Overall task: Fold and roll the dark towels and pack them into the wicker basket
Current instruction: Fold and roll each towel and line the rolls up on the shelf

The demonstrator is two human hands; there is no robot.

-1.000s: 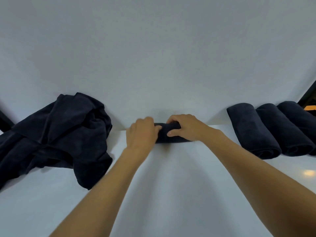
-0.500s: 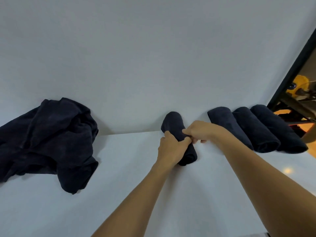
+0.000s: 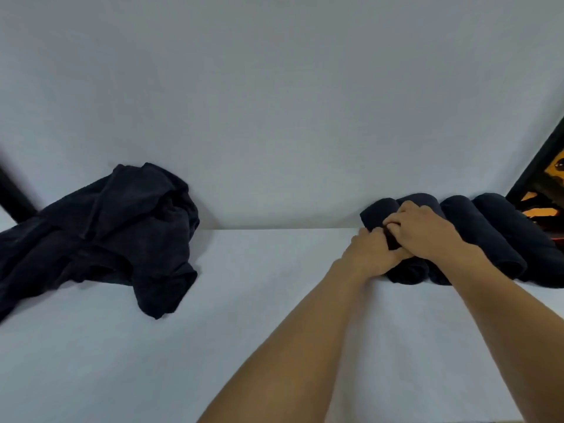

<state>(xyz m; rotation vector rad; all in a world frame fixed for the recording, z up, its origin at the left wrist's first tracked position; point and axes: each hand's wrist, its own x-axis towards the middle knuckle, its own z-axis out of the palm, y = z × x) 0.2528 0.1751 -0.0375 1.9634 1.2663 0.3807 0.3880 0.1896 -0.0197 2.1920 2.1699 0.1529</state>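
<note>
Both the left hand (image 3: pixel 370 254) and right hand (image 3: pixel 424 232) clasp a rolled dark towel (image 3: pixel 393 239) at the worktop's (image 3: pixel 244 346) far right edge, its long axis running near-to-far, touching the rolled row (image 3: pixel 494 236) alongside; unfolded towels (image 3: pixel 100 236) lie far left.
</note>
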